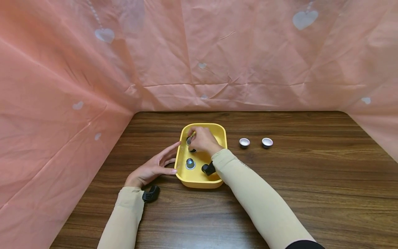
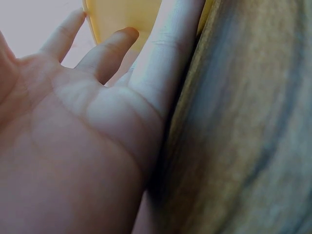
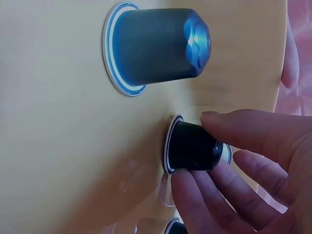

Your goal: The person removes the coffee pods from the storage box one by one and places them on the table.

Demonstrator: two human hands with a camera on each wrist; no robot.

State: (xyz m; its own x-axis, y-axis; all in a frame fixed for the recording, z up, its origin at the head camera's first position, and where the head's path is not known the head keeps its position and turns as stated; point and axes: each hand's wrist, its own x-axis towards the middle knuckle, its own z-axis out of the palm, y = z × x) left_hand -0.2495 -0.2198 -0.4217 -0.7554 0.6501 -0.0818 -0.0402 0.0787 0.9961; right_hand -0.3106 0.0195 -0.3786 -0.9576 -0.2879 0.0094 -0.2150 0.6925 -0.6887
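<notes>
A yellow plastic bin (image 1: 203, 184) stands on the wooden table. My left hand (image 1: 153, 167) rests against its left side, fingers mostly straight and spread, thumb by the near left corner; the left wrist view shows that palm (image 2: 87, 126) close up. Reaching inside the bin, my right hand (image 1: 203, 140) pinches a dark coffee capsule (image 3: 192, 146) between thumb and fingers, its rim close to the bin floor. A blue-grey coffee capsule (image 1: 190, 163) stands rim down nearer the front. Another dark capsule (image 3: 176, 227) shows partly at the lower edge of the right wrist view.
Two coffee capsules, pale lid side up, sit on the table right of the bin: a nearer one (image 1: 244, 142) and a farther one (image 1: 267, 143). Pink cloth (image 1: 248, 62) with hearts hangs behind and at both sides of the wooden table (image 1: 311, 180).
</notes>
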